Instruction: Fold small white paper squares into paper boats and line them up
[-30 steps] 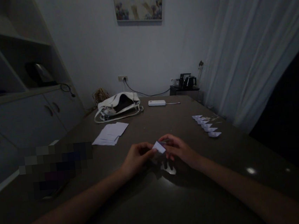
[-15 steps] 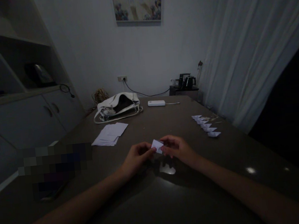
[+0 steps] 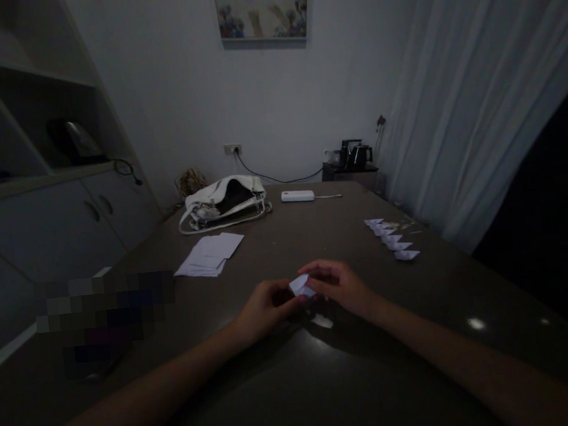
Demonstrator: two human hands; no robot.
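A small folded piece of white paper is held between my two hands, above the dark table. My left hand pinches its lower left side, thumb in front. From the right, my right hand grips the paper's upper right edge with thumb and fingers. Part of the paper is hidden behind the fingertips. To the left beyond my hands lies a loose pile of white paper sheets. Several folded paper boats stand in a row at the right.
A white handbag lies at the back left of the table. Near the far edge is a white power bank with a short strap. Small scraps lie beside the boats. A blurred-out patch covers something at the left.
My left hand has moved slightly down and right. The paper has tilted between my fingers, and my right thumb now lies further over it.
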